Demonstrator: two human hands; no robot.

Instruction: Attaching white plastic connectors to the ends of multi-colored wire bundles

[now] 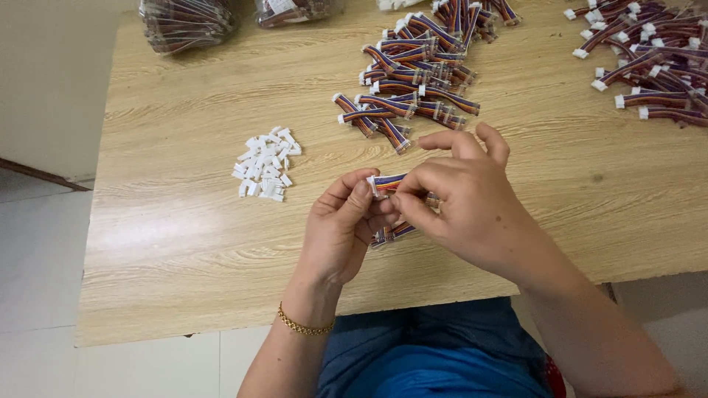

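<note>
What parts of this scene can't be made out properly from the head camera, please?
- Wire bundle: its middle is hidden by the fingers of the left hand and right hand.
- Clear bags: cut off by the top edge.
- Right-hand cable pile: cut off by the right edge.
- White connectors: too small for detail.

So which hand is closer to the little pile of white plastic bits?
Left. The left hand sits just right of the white connector pile; the right hand is farther right, beyond the left, both pinching a short wire bundle.

Both hands, left hand and right hand, pinch a striped wire harness, seemingly folded.
</note>
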